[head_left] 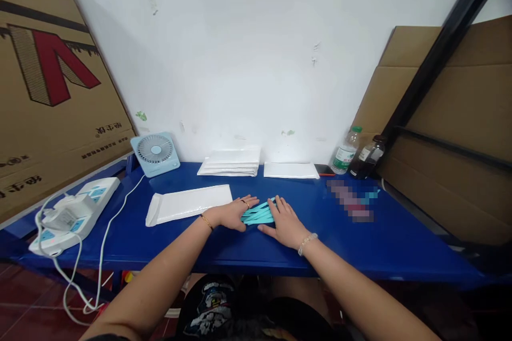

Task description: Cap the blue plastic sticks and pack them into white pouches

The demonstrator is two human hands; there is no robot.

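Note:
A loose bunch of flat turquoise strips (259,214) lies on the blue table between my two hands. My left hand (234,214) touches the bunch's left end, palm down with its fingers stretched out. At the right end, my right hand (286,224) rests over the strips with fingers extended and its thumb apart. The strips' ends are partly hidden under both hands. To the left lies a white padded envelope (192,203), flat and close to my left hand.
Along the wall are a stack of white envelopes (230,162), another white envelope (291,170), a phone (325,170) and two bottles (347,152). A small fan (156,153) and a corded power strip (90,208) stand left. A pixelated patch (352,201) covers something right.

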